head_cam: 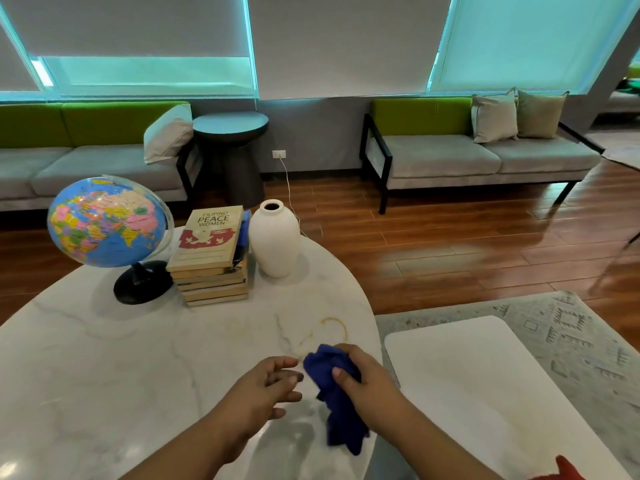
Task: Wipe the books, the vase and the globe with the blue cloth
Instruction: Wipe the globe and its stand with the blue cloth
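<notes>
Cloth [336, 400], blue and bunched, low and right of centre in the frame, clenched in right hand [370, 379], thumb curled over it, loose end hanging down toward table [138, 358]. Left hand [266, 386] just beside it at lower centre, fingers relaxed and slightly spread, grasping nothing; fingertips near the cloth, contact impossible to tell. Both hands above the white marbled top. Faint yellowish ring stain [334, 327] just beyond the hands. At lower right, white slab [485, 393] on grey rug [571, 323]. Farther up, left of centre, in a row along the table's far edge: globe [104, 221], tilted on a black stand; books [211, 268], stacked just right of the stand; vase [275, 237], white, upright, just right of the books. Beyond, wood floor [433, 244]. At upper centre, dark round side table [230, 147], between left sofa [86, 164] and right sofa [450, 157], both grey with green backs.
</notes>
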Demonstrator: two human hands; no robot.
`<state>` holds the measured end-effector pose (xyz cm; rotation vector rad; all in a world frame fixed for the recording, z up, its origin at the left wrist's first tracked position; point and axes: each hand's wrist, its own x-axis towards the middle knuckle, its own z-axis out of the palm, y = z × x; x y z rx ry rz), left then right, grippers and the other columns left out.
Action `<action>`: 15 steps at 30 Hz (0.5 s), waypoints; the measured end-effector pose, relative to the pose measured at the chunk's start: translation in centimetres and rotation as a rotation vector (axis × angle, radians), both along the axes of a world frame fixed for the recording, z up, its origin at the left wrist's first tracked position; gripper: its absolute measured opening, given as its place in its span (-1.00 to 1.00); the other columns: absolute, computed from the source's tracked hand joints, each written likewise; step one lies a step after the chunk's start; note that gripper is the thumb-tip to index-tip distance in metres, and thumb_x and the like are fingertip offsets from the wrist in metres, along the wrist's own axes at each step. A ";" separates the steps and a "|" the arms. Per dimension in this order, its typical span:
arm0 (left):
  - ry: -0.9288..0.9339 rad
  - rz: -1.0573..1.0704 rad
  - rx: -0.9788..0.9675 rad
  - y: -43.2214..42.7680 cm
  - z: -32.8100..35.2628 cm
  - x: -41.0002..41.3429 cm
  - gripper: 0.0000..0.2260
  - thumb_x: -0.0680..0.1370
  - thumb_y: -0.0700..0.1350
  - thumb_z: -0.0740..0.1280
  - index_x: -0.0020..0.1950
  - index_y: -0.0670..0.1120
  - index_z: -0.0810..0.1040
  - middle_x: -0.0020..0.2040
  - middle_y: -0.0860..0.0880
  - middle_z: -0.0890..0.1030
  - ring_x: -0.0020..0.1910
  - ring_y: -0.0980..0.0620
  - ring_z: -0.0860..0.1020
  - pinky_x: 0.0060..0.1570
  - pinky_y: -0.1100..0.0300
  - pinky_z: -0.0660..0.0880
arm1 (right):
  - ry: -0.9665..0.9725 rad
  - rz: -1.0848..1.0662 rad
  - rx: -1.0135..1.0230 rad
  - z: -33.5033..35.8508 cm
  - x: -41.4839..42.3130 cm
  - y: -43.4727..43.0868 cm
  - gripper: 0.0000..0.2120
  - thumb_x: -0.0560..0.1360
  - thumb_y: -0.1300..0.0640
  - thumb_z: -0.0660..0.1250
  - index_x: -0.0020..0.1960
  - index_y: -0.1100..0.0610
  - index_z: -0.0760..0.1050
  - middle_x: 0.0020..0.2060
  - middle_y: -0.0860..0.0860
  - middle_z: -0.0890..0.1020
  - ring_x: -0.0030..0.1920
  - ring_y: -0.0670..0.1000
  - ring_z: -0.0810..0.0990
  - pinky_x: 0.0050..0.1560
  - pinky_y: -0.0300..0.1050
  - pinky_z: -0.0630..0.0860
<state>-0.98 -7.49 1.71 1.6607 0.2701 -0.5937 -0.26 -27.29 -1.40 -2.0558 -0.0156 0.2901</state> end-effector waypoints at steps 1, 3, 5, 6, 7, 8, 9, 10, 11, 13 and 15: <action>-0.004 -0.001 0.020 -0.1 0.1 0.2 -0.83 0.60 -0.12 0.28 0.19 0.01 0.48 0.09 0.03 0.64 0.03 0.03 0.64 0.05 0.10 0.52 | -0.007 -0.055 0.012 0.3 0.3 -1.0 -0.74 0.57 0.09 0.24 0.15 -0.26 0.41 0.13 -0.12 0.57 0.10 -0.09 0.54 0.18 -0.08 0.50; -0.007 -0.003 0.039 -0.2 0.2 0.6 -0.84 0.60 -0.11 0.28 0.17 -0.01 0.51 0.06 0.03 0.66 0.02 0.04 0.64 0.06 0.10 0.52 | -0.014 -0.161 0.013 0.9 0.9 -3.2 -0.78 0.57 0.09 0.24 0.12 -0.21 0.43 0.09 -0.09 0.60 0.08 -0.05 0.56 0.16 -0.03 0.52; -0.006 0.011 0.042 -0.4 0.2 0.9 -0.85 0.60 -0.13 0.28 0.16 -0.04 0.53 0.05 0.00 0.67 0.02 0.02 0.64 0.07 0.08 0.51 | -0.007 -0.236 -0.068 1.0 1.4 -5.6 -0.81 0.58 0.09 0.23 0.17 -0.09 0.45 0.08 -0.01 0.60 0.06 0.00 0.55 0.10 -0.11 0.48; -0.008 0.021 0.046 -0.4 0.2 1.1 -0.85 0.60 -0.13 0.28 0.16 -0.05 0.53 0.05 -0.01 0.67 0.02 0.02 0.64 0.07 0.08 0.51 | 0.004 -0.256 -0.134 0.9 1.7 -6.6 -0.79 0.58 0.09 0.21 0.21 -0.03 0.46 0.08 0.02 0.60 0.06 0.03 0.54 0.06 -0.15 0.44; -0.009 0.029 0.051 -0.6 0.2 1.3 -0.85 0.60 -0.13 0.28 0.16 -0.05 0.54 0.05 -0.01 0.67 0.02 0.01 0.64 0.07 0.07 0.51 | 0.022 -0.265 -0.209 0.5 2.0 -7.8 -0.76 0.59 0.08 0.20 0.23 0.02 0.45 0.08 0.05 0.60 0.06 0.06 0.54 0.03 -0.17 0.41; -0.006 0.030 0.059 -1.0 0.2 1.4 -0.85 0.60 -0.13 0.28 0.16 -0.05 0.54 0.06 -0.02 0.67 0.03 0.01 0.64 0.07 0.07 0.50 | 0.053 -0.262 -0.281 -0.1 2.1 -8.9 -0.75 0.59 0.08 0.18 0.24 0.05 0.45 0.09 0.06 0.60 0.06 0.08 0.55 0.00 -0.18 0.39; -0.004 0.034 0.065 -1.1 0.2 1.6 -0.85 0.60 -0.14 0.28 0.16 -0.06 0.54 0.06 -0.02 0.67 0.03 0.00 0.64 0.07 0.06 0.50 | 0.083 -0.253 -0.346 -0.7 2.2 -9.8 -0.75 0.59 0.07 0.17 0.24 0.07 0.45 0.09 0.07 0.61 0.06 0.09 0.55 -0.02 -0.18 0.38; -0.003 0.034 0.072 -1.3 0.2 1.7 -0.85 0.60 -0.14 0.28 0.16 -0.06 0.54 0.05 -0.02 0.67 0.03 0.00 0.64 0.08 0.06 0.50 | 0.117 -0.240 -0.403 -1.5 2.2 -10.7 -0.75 0.60 0.07 0.17 0.24 0.09 0.44 0.09 0.08 0.61 0.05 0.09 0.56 -0.04 -0.19 0.38; -0.003 0.035 0.080 -1.4 0.2 1.8 -0.85 0.60 -0.14 0.28 0.15 -0.06 0.54 0.05 -0.02 0.67 0.03 0.00 0.64 0.08 0.06 0.50 | 0.141 -0.230 -0.454 -2.3 2.2 -11.5 -0.75 0.60 0.06 0.16 0.24 0.10 0.44 0.09 0.09 0.60 0.04 0.09 0.56 -0.05 -0.19 0.38; 0.002 0.038 0.098 -1.5 0.0 1.9 -0.85 0.60 -0.15 0.27 0.15 -0.07 0.54 0.04 -0.01 0.67 0.02 0.00 0.64 0.07 0.06 0.50 | 0.186 -0.210 -0.534 -4.1 2.0 -12.8 -0.74 0.60 0.06 0.16 0.24 0.10 0.43 0.06 0.11 0.60 -0.05 0.09 0.55 -0.10 -0.20 0.40; 0.006 0.040 0.112 -1.7 0.0 1.9 -0.85 0.60 -0.15 0.27 0.15 -0.07 0.54 0.03 -0.01 0.67 0.02 0.00 0.64 0.07 0.06 0.51 | 0.217 -0.185 -0.596 -6.0 1.7 -13.9 -0.74 0.60 0.04 0.16 0.24 0.11 0.44 -0.04 0.10 0.58 -0.16 0.06 0.50 -0.17 -0.20 0.38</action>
